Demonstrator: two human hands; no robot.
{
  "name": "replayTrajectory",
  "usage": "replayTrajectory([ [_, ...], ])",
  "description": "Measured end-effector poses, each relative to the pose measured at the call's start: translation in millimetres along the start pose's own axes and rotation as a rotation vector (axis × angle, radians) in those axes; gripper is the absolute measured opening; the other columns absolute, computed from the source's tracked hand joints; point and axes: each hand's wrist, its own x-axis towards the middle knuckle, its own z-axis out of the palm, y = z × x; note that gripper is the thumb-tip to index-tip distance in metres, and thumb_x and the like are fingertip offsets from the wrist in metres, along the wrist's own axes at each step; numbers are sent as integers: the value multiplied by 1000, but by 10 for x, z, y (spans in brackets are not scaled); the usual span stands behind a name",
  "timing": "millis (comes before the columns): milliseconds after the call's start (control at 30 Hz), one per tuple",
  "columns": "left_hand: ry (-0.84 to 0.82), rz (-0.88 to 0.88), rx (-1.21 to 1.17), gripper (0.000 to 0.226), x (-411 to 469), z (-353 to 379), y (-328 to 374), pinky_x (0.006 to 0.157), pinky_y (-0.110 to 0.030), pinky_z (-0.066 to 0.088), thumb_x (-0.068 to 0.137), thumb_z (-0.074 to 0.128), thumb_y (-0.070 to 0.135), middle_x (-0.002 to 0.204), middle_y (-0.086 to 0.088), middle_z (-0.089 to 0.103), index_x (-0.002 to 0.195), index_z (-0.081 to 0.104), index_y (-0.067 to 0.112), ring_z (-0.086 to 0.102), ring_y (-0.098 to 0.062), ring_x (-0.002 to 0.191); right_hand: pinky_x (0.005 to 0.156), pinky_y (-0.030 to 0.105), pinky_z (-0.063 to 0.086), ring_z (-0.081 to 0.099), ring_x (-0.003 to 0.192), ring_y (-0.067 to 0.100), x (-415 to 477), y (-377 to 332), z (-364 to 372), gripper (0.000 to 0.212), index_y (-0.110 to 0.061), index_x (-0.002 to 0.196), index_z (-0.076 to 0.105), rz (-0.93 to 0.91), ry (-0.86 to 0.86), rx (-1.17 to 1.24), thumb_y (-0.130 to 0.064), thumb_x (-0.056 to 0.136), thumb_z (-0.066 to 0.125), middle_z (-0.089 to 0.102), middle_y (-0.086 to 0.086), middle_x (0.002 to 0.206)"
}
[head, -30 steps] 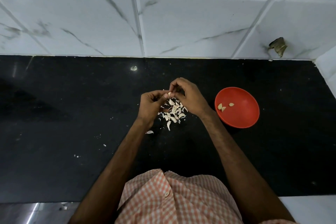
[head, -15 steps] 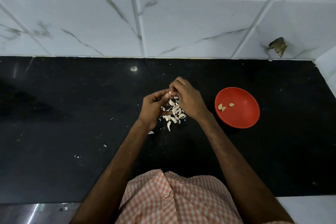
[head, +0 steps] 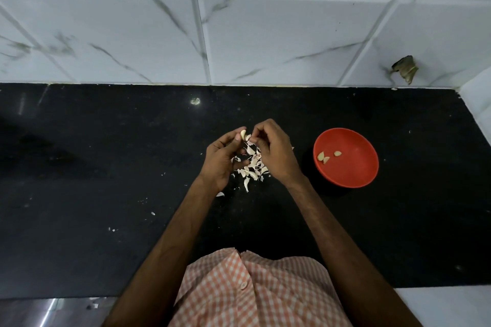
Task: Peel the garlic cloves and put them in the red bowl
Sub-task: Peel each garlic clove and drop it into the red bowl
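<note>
Left hand [head: 220, 160] pinches a garlic clove [head: 243, 134] at its fingertips, and right hand [head: 275, 152] curls in, picking at that clove's skin. Peel heap [head: 252, 166] sits at six o'clock below. Red bowl [head: 353, 178], three o'clock, holds three peeled cloves [head: 325, 157].

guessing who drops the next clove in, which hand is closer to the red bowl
Right. The right hand is just left of the red bowl, apart from it; the left hand is farther left, beyond the peel pile. Both pinch the garlic clove.
</note>
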Motion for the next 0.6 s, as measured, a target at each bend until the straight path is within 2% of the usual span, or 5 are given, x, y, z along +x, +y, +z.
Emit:
replayTrajectory([
  [133, 63, -6, -35, 23, 15, -58, -17, 62, -27, 58, 98, 62, 14, 101, 4, 73, 120, 70, 15, 58, -6, 72, 82, 30, 58, 68, 91, 11, -74, 149, 29, 22, -7, 106, 68, 172, -1, 20, 7, 89, 67, 69, 2, 96],
  [233, 83, -3, -19, 22, 9, -74, -22, 61, -24, 57, 96, 64, 14, 101, 6, 75, 117, 70, 17, 59, -4, 72, 92, 25, 56, 70, 104, 13, -143, 225, 63, 41, -7, 123, 68, 262, -127, -75, 16, 91, 55, 74, 7, 109],
  [300, 93, 9, 11, 21, -6, -83, -32, 60, -22, 56, 96, 65, 12, 97, 6, 76, 115, 70, 17, 61, -3, 72, 95, 21, 54, 68, 110, 12, -165, 229, 102, 38, -7, 125, 68, 301, -132, -109, 11, 94, 55, 73, 6, 116],
  [433, 105, 61, 100, 22, -17, -59, -51, 58, -21, 55, 93, 68, 9, 82, 9, 72, 115, 70, 13, 63, -2, 70, 70, 20, 55, 67, 78, 3, -163, 220, 154, 14, -12, 102, 65, 433, 55, -69, -22, 94, 71, 70, -4, 88],
  [600, 128, 77, 117, 19, 6, -28, -101, 53, -20, 54, 93, 67, 7, 84, 5, 73, 111, 70, 11, 63, -2, 65, 62, 20, 44, 54, 70, 6, -203, 267, 199, 21, -14, 83, 55, 427, -40, -207, -12, 89, 75, 57, -4, 82],
])
